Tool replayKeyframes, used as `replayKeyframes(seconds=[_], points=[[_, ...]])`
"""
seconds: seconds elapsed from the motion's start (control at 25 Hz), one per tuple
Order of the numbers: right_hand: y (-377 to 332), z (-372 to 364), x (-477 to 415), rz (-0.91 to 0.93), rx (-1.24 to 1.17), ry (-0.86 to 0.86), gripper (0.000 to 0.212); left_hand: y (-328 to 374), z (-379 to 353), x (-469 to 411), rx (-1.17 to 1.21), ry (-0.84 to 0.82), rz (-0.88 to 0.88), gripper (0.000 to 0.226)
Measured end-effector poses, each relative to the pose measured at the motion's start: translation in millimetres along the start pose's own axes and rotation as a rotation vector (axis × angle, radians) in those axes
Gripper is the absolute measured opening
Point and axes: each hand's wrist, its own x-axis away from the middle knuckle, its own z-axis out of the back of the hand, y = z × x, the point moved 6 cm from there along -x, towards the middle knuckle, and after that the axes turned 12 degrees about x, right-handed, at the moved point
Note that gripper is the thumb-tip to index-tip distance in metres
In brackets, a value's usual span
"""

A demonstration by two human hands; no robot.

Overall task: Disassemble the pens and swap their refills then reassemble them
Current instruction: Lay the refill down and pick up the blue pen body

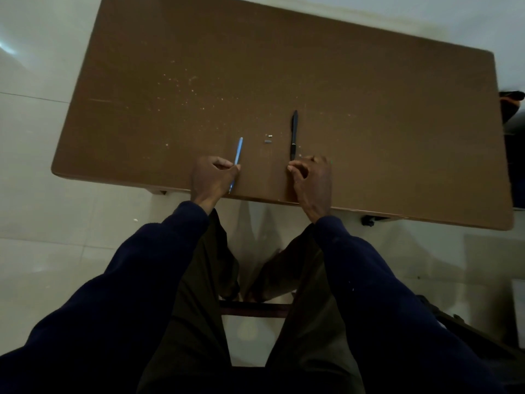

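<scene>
A light blue pen [238, 153] lies on the brown table [284, 66], pointing away from me. My left hand [211, 177] pinches it around its middle, and its lower tip shows below my fingers. A black pen [294, 132] lies to the right, also pointing away. My right hand [311, 180] has thumb and forefinger closed at the black pen's near end. Two tiny grey parts [268, 138] rest on the table between the two pens.
The table's near edge [255, 198] runs just under my wrists. My legs and a chair bar [255, 307] are below, over a pale tiled floor. A dark object [511, 103] sits past the table's right edge.
</scene>
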Motion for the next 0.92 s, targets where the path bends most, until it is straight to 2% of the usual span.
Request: replayKeyframes(seconds=[0.16, 0.44, 0.6, 0.92], points=[[-19.3, -0.7, -8.3, 0.112, 0.057, -0.063, 0.016, 0.2, 6.2, 8.3, 0.064, -0.017, -0.015, 0.014], [-50.8, -11.3, -32.6, 0.399, 0.359, -0.237, 0.016, 5.5, 14.9, 6.4, 0.059, 0.016, -0.062, 0.018], [-57.5, -15.4, -35.6, 0.465, 0.46, -0.249, 0.014, 1.1, 15.4, 4.9, 0.057, 0.031, -0.063, 0.016], [-58.8, -25.4, -27.4, 0.531, 0.669, -0.285, 0.03, -0.7, 12.4, 5.8, 0.081, 0.04, -0.06, 0.015]])
